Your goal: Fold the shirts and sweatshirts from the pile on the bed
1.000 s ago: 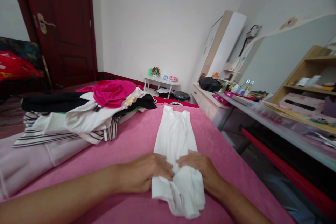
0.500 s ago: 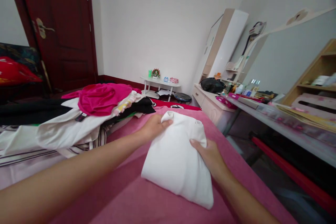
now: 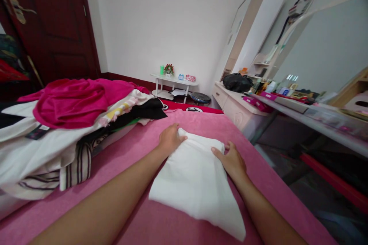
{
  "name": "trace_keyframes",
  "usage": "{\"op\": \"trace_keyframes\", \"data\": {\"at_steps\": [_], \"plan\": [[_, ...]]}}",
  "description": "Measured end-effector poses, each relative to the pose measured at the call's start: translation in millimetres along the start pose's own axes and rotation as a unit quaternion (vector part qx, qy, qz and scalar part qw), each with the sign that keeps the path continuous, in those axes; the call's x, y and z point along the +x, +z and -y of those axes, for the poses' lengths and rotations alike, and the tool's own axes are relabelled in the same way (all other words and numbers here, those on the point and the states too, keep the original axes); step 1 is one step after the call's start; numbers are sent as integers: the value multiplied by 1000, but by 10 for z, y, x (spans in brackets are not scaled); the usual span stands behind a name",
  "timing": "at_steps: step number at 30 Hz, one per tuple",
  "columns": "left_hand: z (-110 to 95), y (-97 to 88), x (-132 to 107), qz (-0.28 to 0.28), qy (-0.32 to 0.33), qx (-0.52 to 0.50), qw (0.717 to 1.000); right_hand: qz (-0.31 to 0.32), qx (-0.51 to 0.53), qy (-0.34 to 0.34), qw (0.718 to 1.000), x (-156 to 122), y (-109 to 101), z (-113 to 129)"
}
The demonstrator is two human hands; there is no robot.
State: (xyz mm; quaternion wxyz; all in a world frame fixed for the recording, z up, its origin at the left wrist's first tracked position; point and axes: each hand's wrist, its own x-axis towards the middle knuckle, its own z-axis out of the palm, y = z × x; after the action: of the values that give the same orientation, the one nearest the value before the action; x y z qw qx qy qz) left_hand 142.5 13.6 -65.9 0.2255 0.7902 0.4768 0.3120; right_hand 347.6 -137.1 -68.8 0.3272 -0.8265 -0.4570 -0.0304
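A white garment (image 3: 195,176), folded over into a flat wedge, lies on the pink bed cover (image 3: 138,222) in front of me. My left hand (image 3: 170,139) grips its far left corner, thumb on top of the cloth. My right hand (image 3: 232,159) holds the far right corner the same way, fingers curled under the edge. Both arms reach forward along the two sides of the garment.
A heap of clothes (image 3: 66,122), magenta, white, black and striped, covers the left of the bed. A desk (image 3: 301,111) crowded with small items runs along the right, past a narrow floor gap. A small white table (image 3: 174,84) stands by the far wall; a dark red door (image 3: 48,26) is at the left.
The long white garment was folded in half away from me: both hands took the near end, carried it to the far end and laid it down flat. My view moved forward.
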Motion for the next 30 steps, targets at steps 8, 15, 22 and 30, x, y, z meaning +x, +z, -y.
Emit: {"op": "trace_keyframes", "data": {"at_steps": [8,15,22,30], "plan": [[-688,-719,44,-100,142,-251,952,-106,353,-10,930,60,-628,607],[-816,-1288,29,-227,336,-236,883,-301,341,-244,856,338,-802,922],[340,-586,346,173,199,-30,964,60,198,-223,953,452,234,-6],[415,-737,396,267,90,-99,954,16,149,-171,974,326,173,175]]}}
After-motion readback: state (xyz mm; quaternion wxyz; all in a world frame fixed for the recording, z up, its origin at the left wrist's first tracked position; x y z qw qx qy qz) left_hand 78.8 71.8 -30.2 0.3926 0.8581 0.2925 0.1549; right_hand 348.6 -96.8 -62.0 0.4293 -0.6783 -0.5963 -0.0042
